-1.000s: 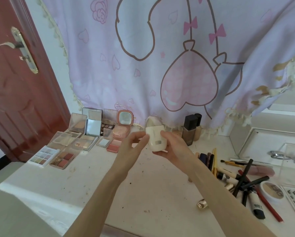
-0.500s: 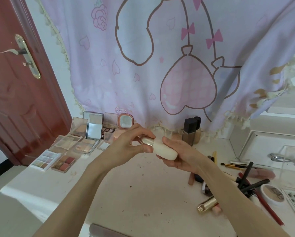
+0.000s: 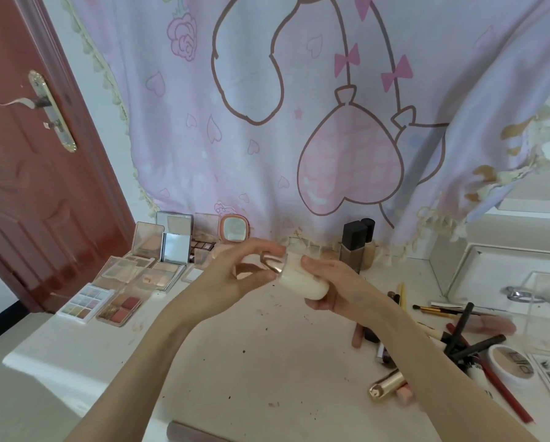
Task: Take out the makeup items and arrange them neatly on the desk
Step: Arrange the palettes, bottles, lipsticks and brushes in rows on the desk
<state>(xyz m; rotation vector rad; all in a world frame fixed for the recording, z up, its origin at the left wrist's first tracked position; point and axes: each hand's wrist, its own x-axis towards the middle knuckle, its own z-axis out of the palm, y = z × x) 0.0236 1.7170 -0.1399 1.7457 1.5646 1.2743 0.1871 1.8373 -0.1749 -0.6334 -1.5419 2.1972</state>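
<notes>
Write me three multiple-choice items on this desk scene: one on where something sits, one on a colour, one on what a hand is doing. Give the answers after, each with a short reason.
1. Where do the open palettes lie on the desk?
A. On the left side, near the door
B. On the right side, among the brushes
C. At the front edge, under the arms

2. What colour is the body of the bottle held in the hands?
A. Black
B. Cream
C. Red

3. What is the left hand doing?
A. Resting flat on the desk
B. Gripping the bottle's gold cap
C. Lifting a brush

Answers:
1. A, the palettes sit in a group on the left, toward the red door.
2. B, the body cupped in the right hand is pale cream.
3. B, the fingers curl round the gold end of the bottle.
</notes>
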